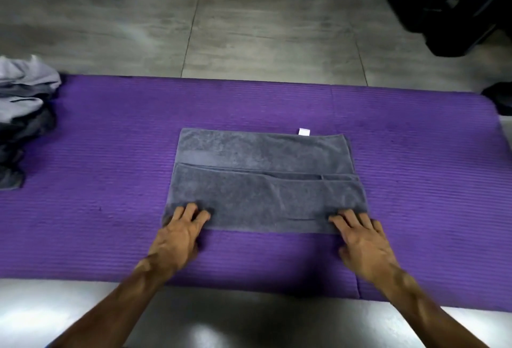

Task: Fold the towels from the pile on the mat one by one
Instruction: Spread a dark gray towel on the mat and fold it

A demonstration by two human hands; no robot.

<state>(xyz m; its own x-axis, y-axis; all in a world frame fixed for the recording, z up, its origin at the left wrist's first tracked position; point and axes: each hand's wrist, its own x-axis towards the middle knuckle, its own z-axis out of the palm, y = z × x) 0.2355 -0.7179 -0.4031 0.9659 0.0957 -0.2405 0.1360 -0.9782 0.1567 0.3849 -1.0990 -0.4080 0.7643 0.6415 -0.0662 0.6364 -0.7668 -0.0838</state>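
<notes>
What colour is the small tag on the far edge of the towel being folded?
White; the tag shows in the head view, against the purple mat.

A grey towel (pixel 263 181) lies flat in the middle of the purple mat (pixel 110 181), folded into a wide band with its near layer lapped over the far one and a white tag at its far edge. The pile of grey towels (pixel 22 115) sits crumpled at the mat's far left end.
</notes>
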